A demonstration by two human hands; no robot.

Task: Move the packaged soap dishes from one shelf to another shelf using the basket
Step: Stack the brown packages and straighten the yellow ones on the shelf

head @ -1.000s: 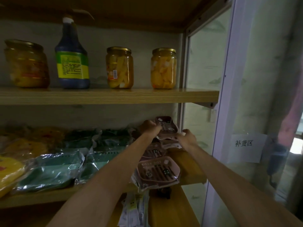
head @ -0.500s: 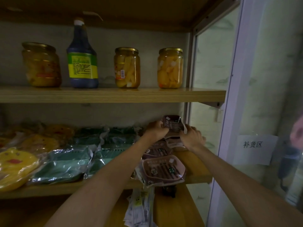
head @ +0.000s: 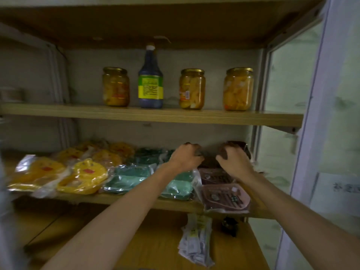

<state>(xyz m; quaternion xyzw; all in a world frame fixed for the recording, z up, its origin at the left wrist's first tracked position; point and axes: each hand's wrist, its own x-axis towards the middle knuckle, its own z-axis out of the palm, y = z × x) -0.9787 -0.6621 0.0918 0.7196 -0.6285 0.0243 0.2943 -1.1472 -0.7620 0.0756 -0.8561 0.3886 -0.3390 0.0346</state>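
Note:
Packaged soap dishes lie in rows on the middle shelf (head: 136, 200): yellow duck-shaped ones (head: 83, 177) at left, green ones (head: 134, 178) in the middle, pink ones (head: 224, 197) at right. Both my hands reach to the back of the pink row. My left hand (head: 185, 158) has its fingers curled at the left edge of a dark pink packaged dish (head: 209, 162) standing at the back. My right hand (head: 231, 162) grips that dish's right side. No basket is in view.
The shelf above (head: 152, 114) carries three jars of yellow fruit (head: 191, 88) and a dark bottle (head: 150, 78). On the lower shelf lie flat printed packets (head: 196, 240) and a small dark object (head: 229, 225). A glass door frame (head: 311, 106) stands at right.
The view has swung left and up. Both hands have stayed on the pink dish at the back, and it now sits lower, mostly hidden behind them.

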